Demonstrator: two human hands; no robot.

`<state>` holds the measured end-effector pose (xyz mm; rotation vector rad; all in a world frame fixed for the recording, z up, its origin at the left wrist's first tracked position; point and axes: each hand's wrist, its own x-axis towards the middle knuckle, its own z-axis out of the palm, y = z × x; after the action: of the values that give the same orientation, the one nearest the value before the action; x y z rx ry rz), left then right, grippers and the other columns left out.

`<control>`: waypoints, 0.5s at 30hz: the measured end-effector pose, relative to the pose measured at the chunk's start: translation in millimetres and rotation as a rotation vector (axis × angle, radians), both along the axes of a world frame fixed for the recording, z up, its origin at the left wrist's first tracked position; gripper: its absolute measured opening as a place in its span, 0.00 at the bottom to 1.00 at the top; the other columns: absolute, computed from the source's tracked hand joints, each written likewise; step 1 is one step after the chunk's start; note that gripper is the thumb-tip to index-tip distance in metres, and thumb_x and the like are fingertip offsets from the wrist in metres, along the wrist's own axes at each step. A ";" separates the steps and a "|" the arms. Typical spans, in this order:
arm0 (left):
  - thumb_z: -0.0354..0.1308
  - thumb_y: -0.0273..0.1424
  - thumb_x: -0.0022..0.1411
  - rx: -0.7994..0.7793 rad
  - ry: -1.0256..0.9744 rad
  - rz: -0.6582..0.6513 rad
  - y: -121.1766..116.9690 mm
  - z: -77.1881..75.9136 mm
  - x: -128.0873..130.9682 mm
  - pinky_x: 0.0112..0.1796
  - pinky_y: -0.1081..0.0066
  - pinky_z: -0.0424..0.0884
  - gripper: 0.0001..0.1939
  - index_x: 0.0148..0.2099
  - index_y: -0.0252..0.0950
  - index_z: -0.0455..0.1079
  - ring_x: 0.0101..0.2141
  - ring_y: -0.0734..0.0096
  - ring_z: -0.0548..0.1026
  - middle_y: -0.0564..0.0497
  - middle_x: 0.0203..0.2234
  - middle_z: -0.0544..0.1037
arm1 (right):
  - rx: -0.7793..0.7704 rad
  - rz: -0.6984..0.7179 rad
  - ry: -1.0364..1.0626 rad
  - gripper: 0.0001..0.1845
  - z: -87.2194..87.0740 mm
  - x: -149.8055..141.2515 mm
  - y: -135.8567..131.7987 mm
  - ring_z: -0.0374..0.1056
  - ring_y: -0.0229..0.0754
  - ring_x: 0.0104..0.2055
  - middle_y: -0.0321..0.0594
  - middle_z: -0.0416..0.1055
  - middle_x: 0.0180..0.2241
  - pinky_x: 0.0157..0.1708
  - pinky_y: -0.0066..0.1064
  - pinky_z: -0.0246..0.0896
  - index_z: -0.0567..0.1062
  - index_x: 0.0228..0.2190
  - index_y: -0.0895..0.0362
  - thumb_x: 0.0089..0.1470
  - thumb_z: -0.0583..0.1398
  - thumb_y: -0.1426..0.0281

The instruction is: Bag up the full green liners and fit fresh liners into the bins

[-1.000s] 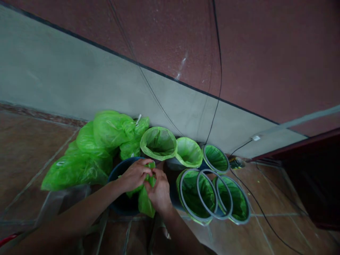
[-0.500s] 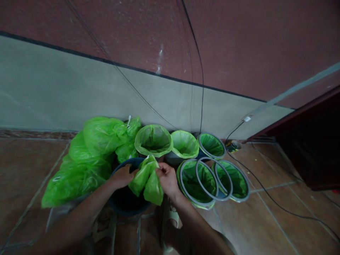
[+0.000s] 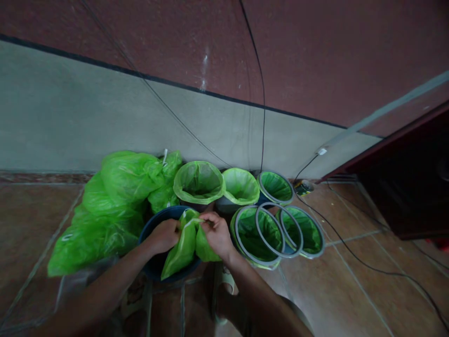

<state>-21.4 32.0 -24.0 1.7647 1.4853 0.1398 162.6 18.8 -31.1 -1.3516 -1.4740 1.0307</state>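
A light green plastic bin liner [image 3: 185, 243] hangs between my hands over a dark blue bin [image 3: 147, 226]. My left hand [image 3: 164, 235] is closed on the liner's left edge. With thumb and fingers, my right hand [image 3: 215, 234] pinches its top edge, where a pale drawstring strip shows. The liner's lower part droops in front of the bin's opening and toward its right rim. Little of the bin's dark inside can be seen behind my arm and the liner.
Filled green bags [image 3: 122, 187] are heaped at the left by the wall. Several lined bins stand right of the blue one, including a grey-rimmed bin [image 3: 242, 248]. A loose grey ring [image 3: 258, 229] lies across two of them. A black cable [image 3: 354, 267] crosses the tiles.
The liner has been pulled out wider, its left part now hanging lower and further left. My left hand has turned, and the whole view has shifted slightly.
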 end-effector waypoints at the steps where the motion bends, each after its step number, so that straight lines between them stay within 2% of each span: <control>1: 0.50 0.32 0.57 0.028 0.066 0.053 4.6 1.4 -4.3 0.34 0.72 0.67 0.12 0.31 0.35 0.73 0.32 0.65 0.76 0.48 0.27 0.79 | 0.025 0.030 -0.001 0.09 2.7 0.6 -0.2 0.70 0.40 0.40 0.39 0.74 0.37 0.43 0.31 0.64 0.77 0.30 0.56 0.47 0.56 0.74; 3: 0.46 0.32 0.60 0.102 0.202 0.169 16.1 7.3 -18.7 0.34 0.71 0.67 0.14 0.33 0.34 0.73 0.32 0.65 0.76 0.47 0.27 0.78 | 0.076 0.137 -0.054 0.12 9.7 1.9 -1.9 0.70 0.39 0.42 0.39 0.74 0.39 0.45 0.30 0.64 0.78 0.30 0.55 0.46 0.55 0.77; 5: 0.43 0.32 0.62 0.168 0.312 0.267 27.2 15.9 -38.8 0.35 0.71 0.68 0.17 0.35 0.33 0.73 0.33 0.65 0.76 0.46 0.30 0.78 | 0.121 0.332 -0.211 0.14 17.0 2.7 -5.8 0.70 0.38 0.43 0.38 0.75 0.39 0.46 0.29 0.62 0.78 0.29 0.55 0.45 0.55 0.79; 7: 0.42 0.31 0.63 0.203 0.383 0.361 34.4 24.9 -59.8 0.37 0.70 0.68 0.18 0.40 0.31 0.73 0.36 0.64 0.76 0.44 0.34 0.78 | 0.128 0.593 -0.457 0.13 21.8 3.0 -12.0 0.70 0.39 0.42 0.37 0.76 0.36 0.47 0.30 0.61 0.78 0.27 0.54 0.44 0.56 0.80; 9: 0.40 0.29 0.63 0.227 0.445 0.422 36.6 31.6 -76.6 0.40 0.69 0.68 0.20 0.44 0.28 0.72 0.39 0.63 0.75 0.41 0.39 0.78 | 0.085 0.765 -0.747 0.10 21.5 4.0 -19.6 0.71 0.44 0.42 0.40 0.77 0.32 0.50 0.36 0.60 0.79 0.26 0.56 0.44 0.58 0.79; 10: 0.40 0.29 0.64 0.231 0.469 0.443 36.2 33.6 -82.5 0.41 0.68 0.67 0.21 0.46 0.26 0.71 0.40 0.62 0.75 0.39 0.40 0.78 | 0.047 0.788 -0.892 0.08 19.3 5.0 -23.4 0.71 0.48 0.43 0.43 0.77 0.31 0.52 0.41 0.58 0.79 0.26 0.58 0.44 0.59 0.78; 12: 0.39 0.27 0.64 0.241 0.501 0.466 34.2 34.8 -88.7 0.42 0.67 0.67 0.21 0.48 0.24 0.70 0.41 0.61 0.75 0.37 0.41 0.77 | -0.062 0.729 -1.131 0.08 11.2 8.3 -30.6 0.71 0.55 0.43 0.51 0.77 0.32 0.54 0.52 0.55 0.80 0.28 0.61 0.45 0.60 0.78; 13: 0.40 0.27 0.64 0.248 0.510 0.466 33.2 34.3 -89.3 0.43 0.67 0.67 0.21 0.48 0.24 0.70 0.40 0.60 0.75 0.37 0.41 0.78 | -0.125 0.688 -1.198 0.08 6.0 10.2 -33.6 0.71 0.57 0.42 0.53 0.77 0.32 0.53 0.56 0.54 0.80 0.29 0.62 0.44 0.60 0.78; 15: 0.41 0.27 0.63 0.265 0.527 0.450 32.3 32.1 -87.4 0.42 0.68 0.67 0.20 0.47 0.25 0.71 0.39 0.60 0.75 0.38 0.39 0.78 | -0.219 0.627 -1.183 0.07 -4.6 13.3 -38.1 0.73 0.57 0.38 0.53 0.78 0.30 0.50 0.57 0.56 0.80 0.27 0.62 0.41 0.62 0.79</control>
<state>-108.9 64.3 8.0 1.7165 2.3308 0.1065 175.9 -19.3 -35.6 -1.8297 -2.8523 0.7382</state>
